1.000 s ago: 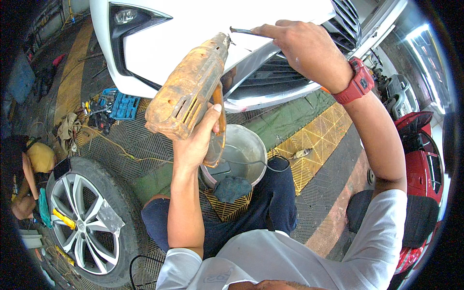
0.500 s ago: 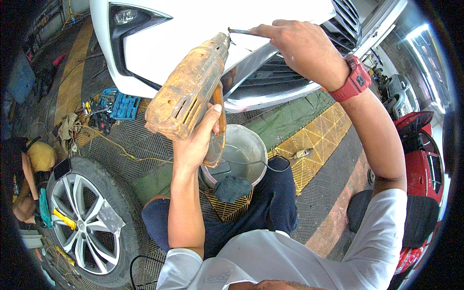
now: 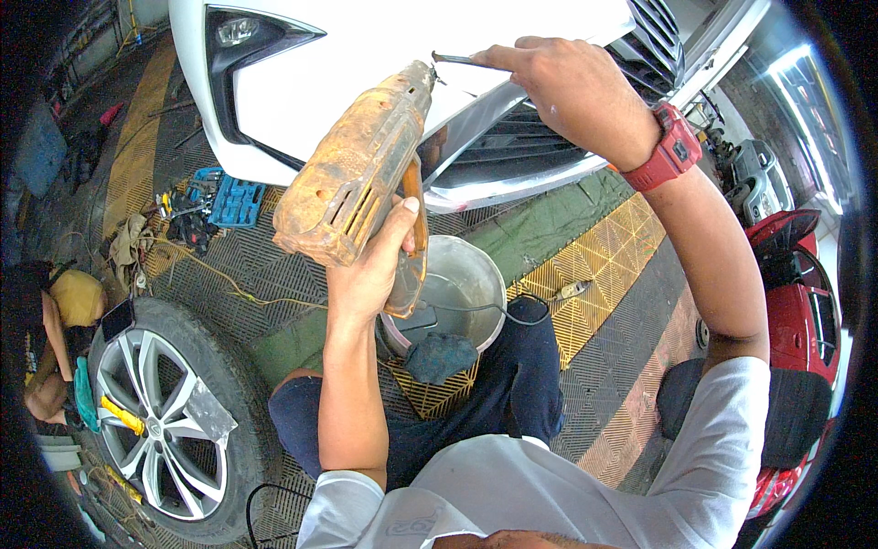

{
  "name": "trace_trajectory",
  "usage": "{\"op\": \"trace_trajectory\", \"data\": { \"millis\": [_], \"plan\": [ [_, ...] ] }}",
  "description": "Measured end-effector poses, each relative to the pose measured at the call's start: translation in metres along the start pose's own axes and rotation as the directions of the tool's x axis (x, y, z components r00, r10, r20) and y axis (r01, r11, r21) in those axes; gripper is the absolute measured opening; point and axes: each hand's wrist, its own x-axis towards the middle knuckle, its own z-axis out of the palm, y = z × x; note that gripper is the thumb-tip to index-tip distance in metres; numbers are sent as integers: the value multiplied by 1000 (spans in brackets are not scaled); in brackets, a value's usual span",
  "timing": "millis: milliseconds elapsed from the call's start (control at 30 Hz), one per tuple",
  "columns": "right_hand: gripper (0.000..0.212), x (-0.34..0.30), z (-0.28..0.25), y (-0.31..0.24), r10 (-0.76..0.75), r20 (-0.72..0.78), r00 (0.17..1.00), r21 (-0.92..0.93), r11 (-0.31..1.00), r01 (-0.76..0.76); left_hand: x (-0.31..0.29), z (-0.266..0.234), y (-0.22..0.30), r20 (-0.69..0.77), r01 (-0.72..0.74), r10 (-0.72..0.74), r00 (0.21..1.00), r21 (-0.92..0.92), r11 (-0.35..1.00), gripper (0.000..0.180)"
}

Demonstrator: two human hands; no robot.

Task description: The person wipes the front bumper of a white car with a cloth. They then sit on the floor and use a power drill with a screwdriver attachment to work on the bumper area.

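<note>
Heat gun, wrapped in the left hand, faces a white bumper; closed right hand holds a slim tool.

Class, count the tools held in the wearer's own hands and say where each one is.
2: the orange gun-shaped tool in the left hand, and the thin metal tool in the right hand, both by the white bumper.

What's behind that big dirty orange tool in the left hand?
Around the orange tool in the left hand, you see parts of the white car front, the floor matting and a bucket. The tool covers whatever is straight behind it.
</note>
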Motion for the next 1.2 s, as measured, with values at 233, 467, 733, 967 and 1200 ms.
{"op": "trace_trajectory", "data": {
  "millis": [233,467,733,967,1200],
  "plan": [
    [52,0,1,0,0,-12,1000,2,1000,0,0,-1,-2,7,-15,15,1000,-14,1000,11],
    [52,1,2,-2,2,-16,1000,-3,1000,-3,-1,-2,-2,10,-16,16,1000,-38,999,19],
    [51,2,5,0,-2,-16,1000,9,1000,2,-3,-8,-3,23,11,-12,1000,37,999,7],
    [50,-1,12,13,-24,-44,999,-11,1000,23,-34,-28,-8,276,439,-424,863,5,898,17],
    [42,8,12,-3,14,45,999,79,997,-18,-68,9,-83,699,723,-497,514,-42,690,19]
  ]
}}
